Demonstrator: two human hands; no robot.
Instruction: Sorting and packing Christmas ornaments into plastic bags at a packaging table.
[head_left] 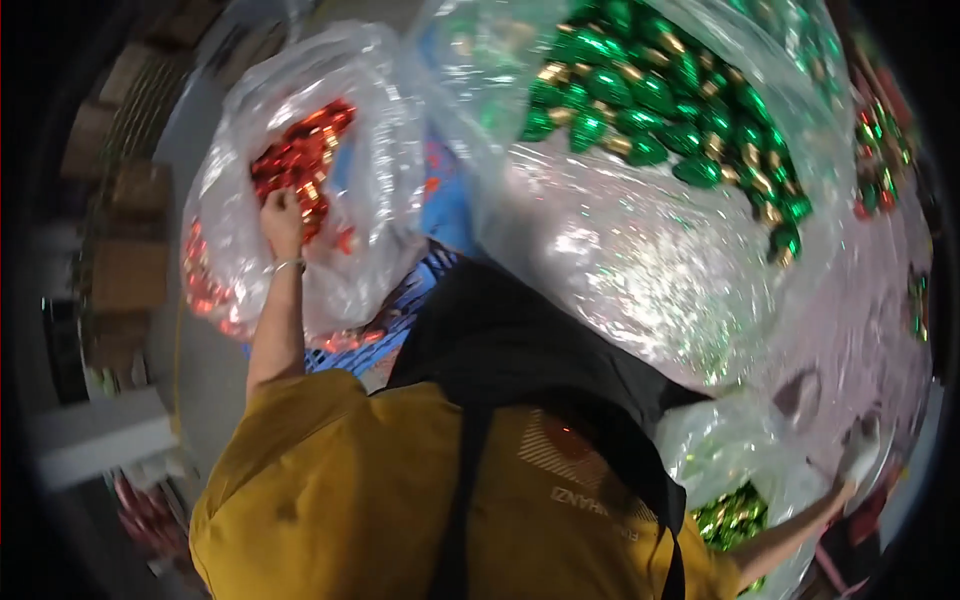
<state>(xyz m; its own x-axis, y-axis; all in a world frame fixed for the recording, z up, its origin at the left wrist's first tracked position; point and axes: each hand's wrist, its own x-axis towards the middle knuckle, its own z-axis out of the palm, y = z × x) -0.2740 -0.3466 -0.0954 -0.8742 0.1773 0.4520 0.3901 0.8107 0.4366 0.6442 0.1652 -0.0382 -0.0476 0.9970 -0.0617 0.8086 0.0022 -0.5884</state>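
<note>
My left hand reaches up into a clear plastic bag of shiny red bulb-shaped ornaments, its fingers closed among them. My right hand is stretched out low at the right rim, against a white piece and the crinkled plastic of a small bag of green ornaments. Its grip is too small and too hidden to make out. A big clear bag of green and gold ornaments bulges between the two hands. My yellow shirt and black apron fill the lower middle.
A blue crate shows under the bags. Brown cardboard boxes are stacked along the left rim. Mixed red and green ornaments lie at the far right, on a pinkish surface.
</note>
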